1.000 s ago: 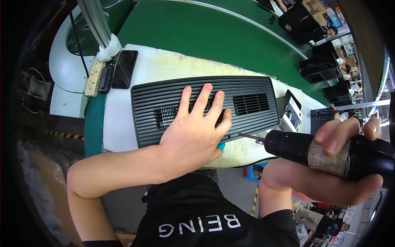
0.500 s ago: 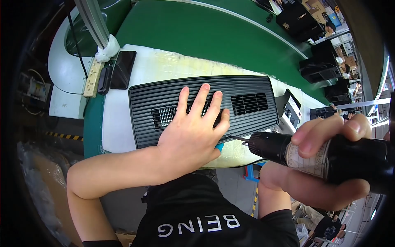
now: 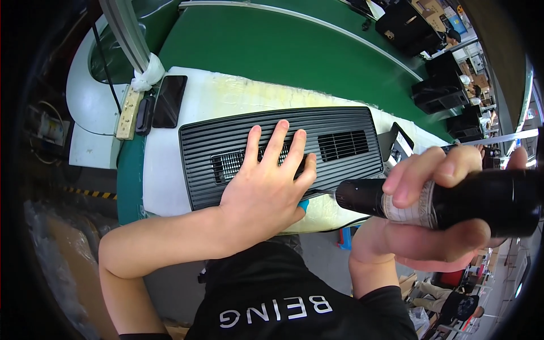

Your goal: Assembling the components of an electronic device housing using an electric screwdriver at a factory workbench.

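Note:
A dark ribbed plastic panel [image 3: 345, 122] with two grille openings lies on the white-covered bench. My left hand [image 3: 266, 178] rests on it, fingers spread flat over the ribs and partly covering the left grille. Something small and blue [image 3: 304, 205] shows by my left thumb, at the panel's near edge; I cannot tell what it is. A thick black electric screwdriver [image 3: 362, 195] with a pale label lies sideways in my right hand [image 3: 436, 215], fingers and thumb wrapped round it. Its thin bit points left and meets the panel's near edge, just right of my left hand.
A black phone [image 3: 170, 102] lies at the bench's far left, beside a small dark case [image 3: 145, 115] and a power strip [image 3: 129, 116]. A metal post [image 3: 127, 37] rises behind them. Right of the panel stands a tilted dark-framed device [image 3: 399, 144]. Green surface [image 3: 272, 39] stretches beyond.
The screwdriver has moved slightly left, closer to the panel, and less of its bit shows. My left hand keeps its place on the panel. The whole view has shifted a little.

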Demonstrator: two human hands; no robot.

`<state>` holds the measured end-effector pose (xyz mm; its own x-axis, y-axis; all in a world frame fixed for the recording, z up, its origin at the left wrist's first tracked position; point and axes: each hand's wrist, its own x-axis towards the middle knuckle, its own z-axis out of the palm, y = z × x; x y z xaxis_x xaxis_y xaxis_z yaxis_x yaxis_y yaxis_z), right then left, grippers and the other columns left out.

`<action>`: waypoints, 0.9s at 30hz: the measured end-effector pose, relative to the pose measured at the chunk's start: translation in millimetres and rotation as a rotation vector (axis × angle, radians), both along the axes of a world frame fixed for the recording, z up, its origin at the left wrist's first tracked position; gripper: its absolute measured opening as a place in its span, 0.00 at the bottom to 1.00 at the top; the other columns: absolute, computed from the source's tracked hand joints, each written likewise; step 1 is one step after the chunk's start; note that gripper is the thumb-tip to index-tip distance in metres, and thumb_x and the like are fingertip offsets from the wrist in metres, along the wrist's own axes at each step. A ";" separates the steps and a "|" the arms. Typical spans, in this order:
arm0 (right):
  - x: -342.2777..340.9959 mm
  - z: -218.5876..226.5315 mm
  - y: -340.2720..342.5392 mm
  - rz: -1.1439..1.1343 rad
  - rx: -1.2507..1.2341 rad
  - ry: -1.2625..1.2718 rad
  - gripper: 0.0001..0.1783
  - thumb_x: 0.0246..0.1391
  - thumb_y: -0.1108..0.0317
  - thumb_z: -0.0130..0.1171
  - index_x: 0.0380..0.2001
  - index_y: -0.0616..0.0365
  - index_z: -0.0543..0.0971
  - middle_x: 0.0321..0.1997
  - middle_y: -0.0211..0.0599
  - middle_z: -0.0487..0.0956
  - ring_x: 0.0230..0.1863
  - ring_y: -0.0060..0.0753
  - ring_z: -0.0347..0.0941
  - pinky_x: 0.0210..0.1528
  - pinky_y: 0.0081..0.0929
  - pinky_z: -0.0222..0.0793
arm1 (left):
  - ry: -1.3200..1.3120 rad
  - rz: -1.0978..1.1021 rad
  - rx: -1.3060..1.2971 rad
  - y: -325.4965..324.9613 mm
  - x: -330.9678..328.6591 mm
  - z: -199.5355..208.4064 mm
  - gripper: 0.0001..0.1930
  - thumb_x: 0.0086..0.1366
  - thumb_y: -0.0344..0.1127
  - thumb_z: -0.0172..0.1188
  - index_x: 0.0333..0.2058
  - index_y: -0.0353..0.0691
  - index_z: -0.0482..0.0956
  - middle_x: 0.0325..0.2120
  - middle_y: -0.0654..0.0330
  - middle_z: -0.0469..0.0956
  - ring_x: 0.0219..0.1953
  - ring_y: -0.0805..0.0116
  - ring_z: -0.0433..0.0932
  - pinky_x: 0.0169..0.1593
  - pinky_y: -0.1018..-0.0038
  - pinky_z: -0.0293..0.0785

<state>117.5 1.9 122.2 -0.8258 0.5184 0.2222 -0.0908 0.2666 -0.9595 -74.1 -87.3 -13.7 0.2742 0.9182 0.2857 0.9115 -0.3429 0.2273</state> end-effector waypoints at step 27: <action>138.9 -154.4 35.5 -1.369 0.610 0.301 0.21 0.61 0.67 0.46 0.53 0.62 0.57 0.36 0.45 0.73 0.19 0.30 0.68 0.22 0.26 0.70 | -0.383 0.123 0.405 -66.9 -41.5 -99.2 0.28 0.65 0.59 0.46 0.54 0.44 0.65 0.57 0.43 0.65 0.62 0.34 0.57 0.63 0.41 0.49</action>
<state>256.5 37.5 -32.2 0.3095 0.5920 0.7441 0.3805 0.6401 -0.6675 -115.6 -154.2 -112.9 -0.0202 0.7332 0.6798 0.8284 -0.3684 0.4219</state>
